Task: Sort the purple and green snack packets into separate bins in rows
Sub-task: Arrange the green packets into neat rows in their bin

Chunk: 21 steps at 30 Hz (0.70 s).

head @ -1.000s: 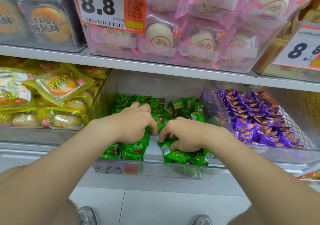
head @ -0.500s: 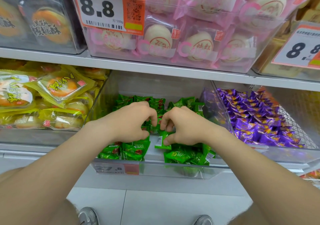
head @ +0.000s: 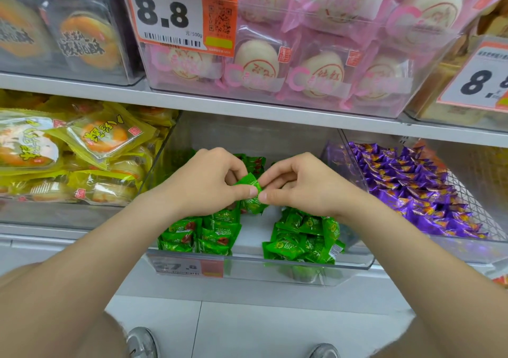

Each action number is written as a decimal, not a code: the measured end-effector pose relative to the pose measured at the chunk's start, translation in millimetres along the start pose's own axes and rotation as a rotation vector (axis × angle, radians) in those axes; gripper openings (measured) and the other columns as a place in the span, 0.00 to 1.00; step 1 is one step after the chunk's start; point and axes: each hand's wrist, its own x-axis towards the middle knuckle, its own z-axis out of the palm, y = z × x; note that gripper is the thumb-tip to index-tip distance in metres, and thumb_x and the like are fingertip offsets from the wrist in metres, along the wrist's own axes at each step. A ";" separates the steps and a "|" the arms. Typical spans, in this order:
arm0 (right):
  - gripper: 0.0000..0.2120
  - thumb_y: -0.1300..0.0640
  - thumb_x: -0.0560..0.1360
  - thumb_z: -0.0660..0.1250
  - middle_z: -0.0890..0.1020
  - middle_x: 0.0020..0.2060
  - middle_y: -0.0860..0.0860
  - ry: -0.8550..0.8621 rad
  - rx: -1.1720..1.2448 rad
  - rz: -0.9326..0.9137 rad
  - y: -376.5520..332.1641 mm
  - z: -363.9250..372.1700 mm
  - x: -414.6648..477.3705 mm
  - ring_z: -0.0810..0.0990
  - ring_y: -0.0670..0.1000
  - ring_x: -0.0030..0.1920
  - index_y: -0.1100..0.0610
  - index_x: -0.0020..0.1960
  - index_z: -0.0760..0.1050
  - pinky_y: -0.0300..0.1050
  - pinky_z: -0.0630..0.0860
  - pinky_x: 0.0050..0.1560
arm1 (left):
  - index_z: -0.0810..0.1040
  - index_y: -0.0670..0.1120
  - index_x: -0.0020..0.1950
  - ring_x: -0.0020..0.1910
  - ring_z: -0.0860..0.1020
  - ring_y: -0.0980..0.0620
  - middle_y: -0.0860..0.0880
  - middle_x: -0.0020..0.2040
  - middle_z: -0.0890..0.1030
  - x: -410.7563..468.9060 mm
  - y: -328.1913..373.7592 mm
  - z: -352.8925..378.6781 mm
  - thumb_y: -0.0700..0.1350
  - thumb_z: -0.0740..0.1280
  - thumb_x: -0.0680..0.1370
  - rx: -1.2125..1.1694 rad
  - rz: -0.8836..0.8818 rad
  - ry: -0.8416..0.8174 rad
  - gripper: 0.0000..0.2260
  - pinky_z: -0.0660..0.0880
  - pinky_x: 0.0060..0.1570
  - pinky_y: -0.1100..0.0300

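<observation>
A clear middle bin (head: 275,268) on the lower shelf holds green snack packets in two groups, a left row (head: 200,234) and a right pile (head: 302,238), with bare floor between. My left hand (head: 209,184) and my right hand (head: 299,184) meet above that gap. Both pinch one green packet (head: 251,195) between thumbs and fingers, lifted a little over the others. More green packets lie behind the hands, mostly hidden. To the right, another clear bin (head: 354,162) holds a heap of purple packets (head: 417,189).
A bin of yellow pastry packs (head: 82,151) stands to the left. The upper shelf (head: 247,107) carries bins of pink-wrapped cakes (head: 302,63) with orange price tags (head: 178,13). A price label (head: 189,267) hangs on the green bin's front. My shoes (head: 140,342) show on the tiled floor.
Both hands rose from the packets at the bin's front and came together, lifting a single green packet between them. The gap between the two green groups now shows.
</observation>
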 end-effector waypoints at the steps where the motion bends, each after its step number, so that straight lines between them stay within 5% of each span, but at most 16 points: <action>1: 0.09 0.55 0.72 0.82 0.88 0.40 0.50 0.035 -0.076 -0.042 1.8 2.4 1.1 0.88 0.53 0.43 0.53 0.50 0.86 0.49 0.84 0.50 | 0.85 0.52 0.41 0.36 0.83 0.60 0.55 0.34 0.85 -0.3 0.4 0.0 0.59 0.75 0.77 -0.018 -0.006 -0.031 0.12 0.82 0.46 0.54; 10: 0.11 0.54 0.70 0.83 0.88 0.38 0.48 0.035 -0.200 -0.036 2.9 10.8 7.9 0.87 0.45 0.41 0.53 0.50 0.86 0.50 0.85 0.53 | 0.87 0.55 0.44 0.36 0.83 0.61 0.56 0.35 0.86 0.1 2.5 1.1 0.58 0.75 0.78 -0.052 -0.052 -0.046 0.08 0.79 0.40 0.66; 13: 0.17 0.50 0.65 0.86 0.86 0.37 0.45 0.079 -0.474 -0.021 6.0 7.2 8.2 0.84 0.42 0.40 0.53 0.50 0.86 0.44 0.82 0.51 | 0.85 0.56 0.51 0.40 0.83 0.60 0.57 0.40 0.85 -0.4 -8.5 4.6 0.49 0.73 0.79 0.099 -0.101 -0.045 0.02 0.81 0.46 0.59; 15: 0.18 0.49 0.64 0.86 0.85 0.38 0.45 0.064 -0.571 -0.043 9.8 11.2 8.9 0.83 0.44 0.42 0.53 0.50 0.86 0.46 0.81 0.53 | 0.84 0.57 0.56 0.46 0.82 0.55 0.58 0.45 0.82 -1.4 -15.8 6.6 0.45 0.71 0.80 0.224 -0.111 -0.065 0.08 0.81 0.48 0.53; 21: 0.22 0.49 0.68 0.84 0.83 0.47 0.51 0.042 -0.711 -0.123 18.8 31.1 17.0 0.81 0.54 0.50 0.50 0.59 0.84 0.52 0.81 0.51 | 0.82 0.55 0.63 0.58 0.77 0.48 0.54 0.51 0.72 -0.2 -20.1 9.6 0.45 0.70 0.80 0.361 -0.076 -0.155 0.12 0.78 0.55 0.51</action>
